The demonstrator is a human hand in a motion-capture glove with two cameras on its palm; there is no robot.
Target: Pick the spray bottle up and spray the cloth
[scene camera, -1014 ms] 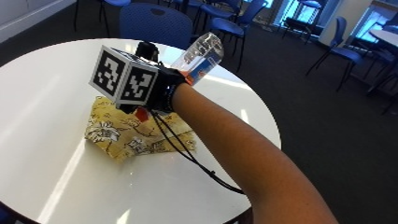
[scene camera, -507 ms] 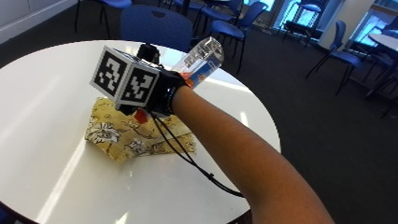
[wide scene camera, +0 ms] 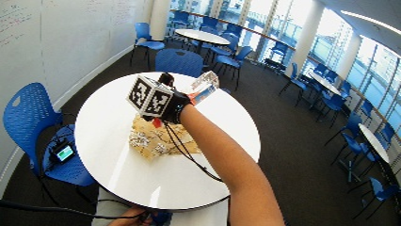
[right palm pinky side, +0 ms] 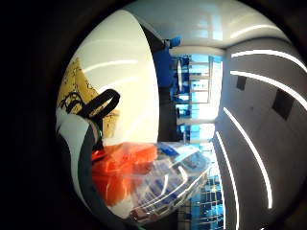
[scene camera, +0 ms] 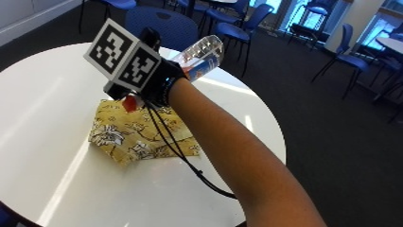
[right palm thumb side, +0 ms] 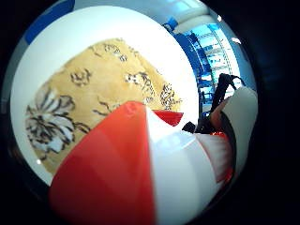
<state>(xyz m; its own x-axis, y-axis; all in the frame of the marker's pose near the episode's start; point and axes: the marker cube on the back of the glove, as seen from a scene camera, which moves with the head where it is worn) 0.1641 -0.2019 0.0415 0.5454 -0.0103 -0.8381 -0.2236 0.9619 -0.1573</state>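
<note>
One hand: the gloved right hand (scene camera: pixel 161 82) is up above the round white table (scene camera: pixel 50 94), fingers wrapped round the spray bottle (scene camera: pixel 200 57)
Grip: the hand closes on the bottle near its neck; the individual fingers are mostly hidden behind the back of the glove in the outside view
Bottle: clear plastic with a blue and white label, tilted so its base points up and away from the person, its body sticking out past the glove
Spray head: orange and white (right palm thumb side: pixel 140 173), pointing down at the cloth; only a small orange bit (scene camera: pixel 129 103) shows under the glove in the outside view
Thumb side palm view: the spray head fills much of the picture, with the cloth (right palm thumb side: pixel 84 98) spread on the table beyond it
Little finger side palm view: the clear bottle body (right palm pinky side: pixel 168 177) and its orange top lie across the palm, with an edge of the cloth (right palm pinky side: pixel 76 96) on the white table behind
Cloth: yellow with a dark flower print (scene camera: pixel 138 135), lying crumpled on the table below the hand, apart from the bottle
Arm: a bare forearm (scene camera: pixel 239 161) reaches in from the near edge of the table, over the cloth
Around: blue chairs (wide scene camera: pixel 34 127) stand round the table, and more tables and chairs fill the room behind (wide scene camera: pixel 200 35)
</note>
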